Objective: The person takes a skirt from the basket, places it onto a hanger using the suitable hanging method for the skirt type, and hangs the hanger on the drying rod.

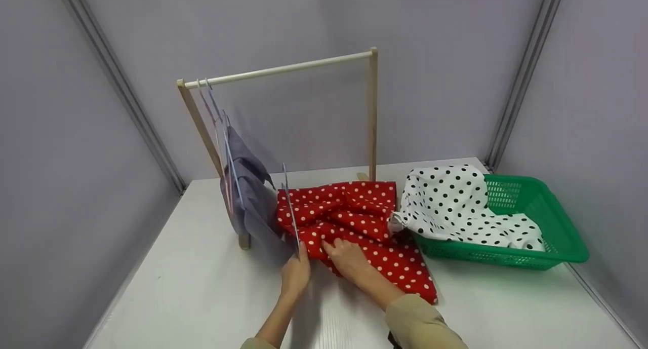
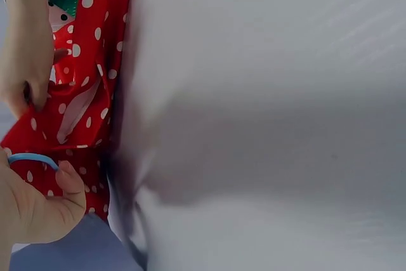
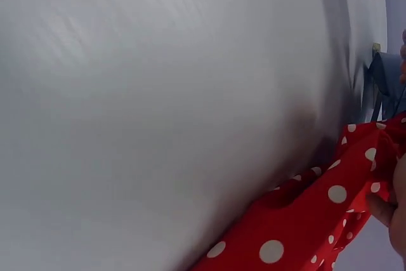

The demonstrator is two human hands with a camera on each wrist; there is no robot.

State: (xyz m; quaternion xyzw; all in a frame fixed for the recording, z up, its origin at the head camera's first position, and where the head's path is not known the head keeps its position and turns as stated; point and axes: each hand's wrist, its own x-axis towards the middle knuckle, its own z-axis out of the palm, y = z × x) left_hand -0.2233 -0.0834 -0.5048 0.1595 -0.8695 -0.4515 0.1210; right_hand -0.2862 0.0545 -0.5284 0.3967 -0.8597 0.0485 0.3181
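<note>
My left hand (image 1: 296, 273) holds a pale blue clothes hanger (image 1: 292, 207) by its near end, thumb over the bar; the left wrist view shows the blue bar (image 2: 32, 156) under that thumb. Just right of it, my right hand (image 1: 348, 258) pinches the near edge of a red cloth garment with white dots (image 1: 374, 232). The garment lies rumpled on the table, its left edge beside the hanger. In the right wrist view the right hand (image 3: 396, 211) shows only in part, at the garment's raised edge. How far the hanger reaches into the cloth cannot be told.
A wooden rack (image 1: 283, 70) stands behind, with hangers (image 1: 230, 156) and a grey-purple garment (image 1: 250, 187) at its left end. To the right, a green basket (image 1: 562, 222) holds a white cloth with black dots (image 1: 450, 202), draped over its left rim. Grey walls enclose the white table (image 1: 202, 288).
</note>
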